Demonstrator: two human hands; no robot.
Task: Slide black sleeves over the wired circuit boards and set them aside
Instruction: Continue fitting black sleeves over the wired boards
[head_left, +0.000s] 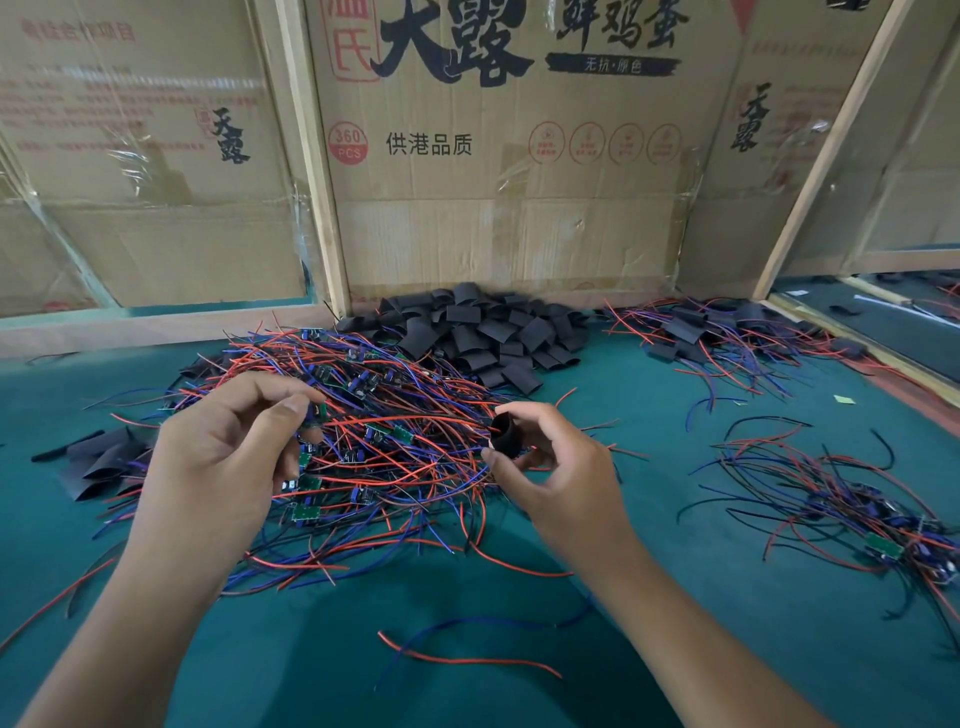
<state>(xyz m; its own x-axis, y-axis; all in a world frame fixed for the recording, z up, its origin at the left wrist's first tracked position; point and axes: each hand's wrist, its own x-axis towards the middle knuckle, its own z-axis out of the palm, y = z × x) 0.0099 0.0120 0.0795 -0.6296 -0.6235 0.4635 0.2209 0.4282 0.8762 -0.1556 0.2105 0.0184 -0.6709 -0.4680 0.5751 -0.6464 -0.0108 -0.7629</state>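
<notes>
A green surface (467, 649) carries the tangle of wired boards (395, 441), with spare sleeves (483, 332) heaped behind, within reach. The left hand (223, 457) pinches one small board (318, 413) lifted from the tangle; the right hand (561, 473) squeezes a black sleeve (505, 435) open-mouthed toward it, ready for threading.

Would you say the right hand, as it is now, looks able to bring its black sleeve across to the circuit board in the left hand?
Probably yes. The right hand pinches the black sleeve, its open end towards the left hand, which pinches a circuit board. Only loose wires lie below the gap between them.
</notes>
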